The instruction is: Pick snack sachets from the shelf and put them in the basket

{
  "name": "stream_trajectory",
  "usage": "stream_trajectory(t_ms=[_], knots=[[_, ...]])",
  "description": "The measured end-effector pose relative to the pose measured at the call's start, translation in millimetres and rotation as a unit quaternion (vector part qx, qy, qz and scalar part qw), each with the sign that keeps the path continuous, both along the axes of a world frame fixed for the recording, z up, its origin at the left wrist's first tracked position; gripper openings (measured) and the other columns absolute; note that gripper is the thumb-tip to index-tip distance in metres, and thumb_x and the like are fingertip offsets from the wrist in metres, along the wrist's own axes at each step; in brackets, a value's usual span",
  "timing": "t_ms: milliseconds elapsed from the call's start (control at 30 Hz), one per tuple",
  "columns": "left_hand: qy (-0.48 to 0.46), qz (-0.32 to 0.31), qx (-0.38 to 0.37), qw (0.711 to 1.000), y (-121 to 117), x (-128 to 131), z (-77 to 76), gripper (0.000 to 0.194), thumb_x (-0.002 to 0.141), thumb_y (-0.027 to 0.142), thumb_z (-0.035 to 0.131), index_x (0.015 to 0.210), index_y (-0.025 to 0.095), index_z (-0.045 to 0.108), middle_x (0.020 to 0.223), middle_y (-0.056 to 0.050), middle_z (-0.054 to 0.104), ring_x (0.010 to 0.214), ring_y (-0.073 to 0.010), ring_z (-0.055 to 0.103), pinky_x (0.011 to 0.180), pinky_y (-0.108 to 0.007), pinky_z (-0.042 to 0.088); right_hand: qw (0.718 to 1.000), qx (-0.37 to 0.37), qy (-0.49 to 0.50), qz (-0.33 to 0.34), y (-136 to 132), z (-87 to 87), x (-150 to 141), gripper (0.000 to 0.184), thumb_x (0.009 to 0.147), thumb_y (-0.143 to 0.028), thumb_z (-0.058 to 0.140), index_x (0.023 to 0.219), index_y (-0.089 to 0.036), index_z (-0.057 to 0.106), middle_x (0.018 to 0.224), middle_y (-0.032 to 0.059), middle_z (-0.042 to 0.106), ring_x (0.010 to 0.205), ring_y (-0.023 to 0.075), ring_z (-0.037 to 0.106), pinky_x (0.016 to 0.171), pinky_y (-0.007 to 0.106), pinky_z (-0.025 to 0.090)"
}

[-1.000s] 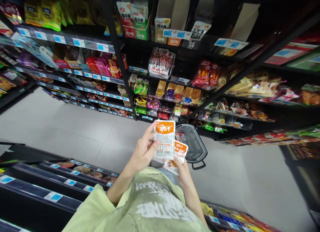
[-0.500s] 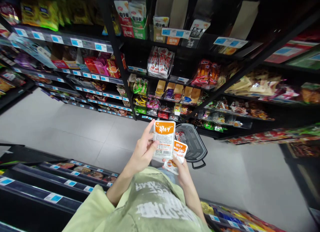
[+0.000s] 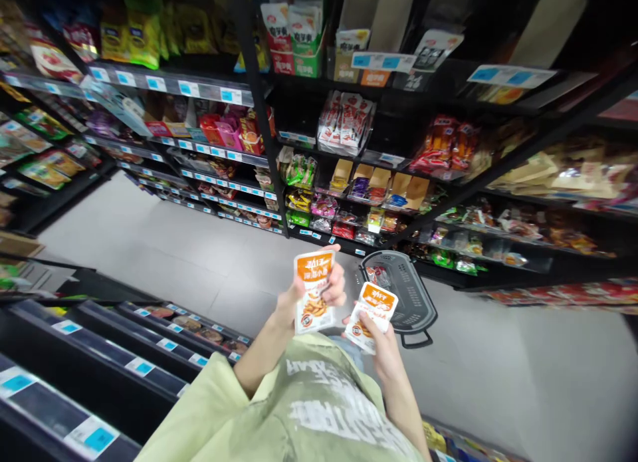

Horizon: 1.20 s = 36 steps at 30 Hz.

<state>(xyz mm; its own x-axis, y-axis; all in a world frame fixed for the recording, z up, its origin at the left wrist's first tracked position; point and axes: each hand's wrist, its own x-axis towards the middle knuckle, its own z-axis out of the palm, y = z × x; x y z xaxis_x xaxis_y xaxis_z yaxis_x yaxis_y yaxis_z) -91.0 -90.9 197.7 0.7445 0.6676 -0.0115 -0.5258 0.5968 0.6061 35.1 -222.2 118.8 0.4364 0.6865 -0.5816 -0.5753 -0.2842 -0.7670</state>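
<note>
Between the shelf rows, at the middle of the scene, two flat orange-and-white packets are held above the person's shirt. On the left, the left hand (image 3: 288,305) grips the left packet (image 3: 314,304), its thumb against the left edge and its fingers curled round the right edge. That packet stands nearly upright and shows a picture of food on its lower half. Just right of it, the right hand (image 3: 385,342) is closed on the right packet (image 3: 377,305), thumb across the front; this one leans to the right. Both hands are clamped on their packets, and the packets stay clear of each other.

Beyond the right packet, a grey basket (image 3: 411,301) sits on the floor (image 3: 164,232), with red-and-white packs (image 3: 379,276) in its far left part. Far off, dark shelves carry white-and-red pouches (image 3: 346,124), red bags (image 3: 442,148) to their right and yellow bags (image 3: 143,42) well to the left. Near left run shelf edges with blue-and-white price tags (image 3: 94,438). Nearest is the pale green shirt (image 3: 279,409) with white lettering.
</note>
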Motion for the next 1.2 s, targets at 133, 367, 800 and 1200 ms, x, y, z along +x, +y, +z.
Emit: stream_trajectory(t_ms=[133,367,800,1200], knots=[[-0.014,-0.018,-0.082,0.996,-1.4,-0.5,1.6,0.090,0.074,0.089,0.033,0.139,0.028,0.045,0.084,-0.002,0.049,0.051,-0.0091,0.034,0.049,-0.026,0.033,0.999,-0.030,-0.009,-0.018,1.8,-3.4,-1.6,0.057,0.061,-0.045,0.084,0.106,-0.016,0.067,0.072,0.0073,0.075,0.052,0.0262,0.069,0.048,0.034,0.054],[-0.057,-0.017,-0.116,0.991,1.6,-5.1,-2.9,0.093,0.070,0.092,0.034,0.139,0.030,0.045,0.083,-0.002,0.053,0.049,-0.0092,0.041,0.045,-0.024,0.032,0.999,-0.037,-0.016,-0.026,4.5,-4.7,-5.2,0.055,0.057,-0.046,0.086,0.100,-0.017,0.069,0.070,0.0069,0.074,0.049,0.0249,0.067,0.042,0.030,0.047],[-0.107,-0.009,-0.166,0.980,5.4,-8.7,-1.8,0.090,0.071,0.086,0.048,0.139,0.026,0.044,0.084,-0.003,0.057,0.051,-0.0126,0.049,0.043,-0.025,0.038,0.999,-0.036,-0.015,0.000,11.5,0.2,-5.7,0.057,0.059,-0.043,0.086,0.106,-0.017,0.069,0.078,0.0058,0.077,0.060,0.0266,0.071,0.049,0.031,0.052],[-0.106,-0.012,-0.155,0.982,7.1,-8.2,-2.1,0.090,0.072,0.087,0.043,0.140,0.028,0.045,0.087,-0.005,0.059,0.051,-0.0124,0.050,0.042,-0.025,0.037,1.000,-0.022,-0.007,-0.002,11.6,-0.9,-4.9,0.048,0.061,-0.040,0.088,0.100,-0.018,0.071,0.085,0.0080,0.078,0.064,0.0265,0.073,0.049,0.029,0.053]])
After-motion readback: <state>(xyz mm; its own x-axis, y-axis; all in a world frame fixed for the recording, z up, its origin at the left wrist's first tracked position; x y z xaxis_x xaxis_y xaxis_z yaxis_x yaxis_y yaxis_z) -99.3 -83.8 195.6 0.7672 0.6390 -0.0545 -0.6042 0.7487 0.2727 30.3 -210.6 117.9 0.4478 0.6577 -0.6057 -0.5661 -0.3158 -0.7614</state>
